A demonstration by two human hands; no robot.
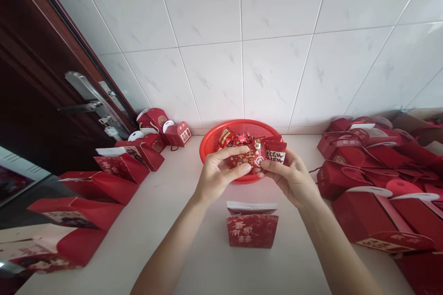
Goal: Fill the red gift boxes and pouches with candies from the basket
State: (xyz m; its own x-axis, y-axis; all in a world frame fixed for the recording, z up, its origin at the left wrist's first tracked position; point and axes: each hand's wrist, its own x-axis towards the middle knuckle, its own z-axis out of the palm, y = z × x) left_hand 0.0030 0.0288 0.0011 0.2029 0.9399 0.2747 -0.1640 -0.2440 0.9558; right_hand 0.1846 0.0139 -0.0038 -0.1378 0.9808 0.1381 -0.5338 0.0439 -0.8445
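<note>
My left hand [215, 174] pinches a red candy packet [255, 156] with gold print between thumb and fingers. A second red packet [276, 151], with dark lettering on a white patch, is gripped by my right hand [295, 179], whose thumb also touches the first packet's edge. Both hands are over the front of a red plastic basket [205, 150], which holds several wrapped candies [242, 138], partly hidden by the packets and fingers. Nearer to me, between my forearms, a small red paper gift bag [252, 230] stands upright with its top open.
Several red paper bags [112, 186] stand in a row along the table's left side, with small gift boxes [178, 133] behind them. Many red gift boxes [370, 209] crowd the right side. A tiled wall [266, 69] rises behind the white table [166, 221]; a dark door [38, 78] is at left.
</note>
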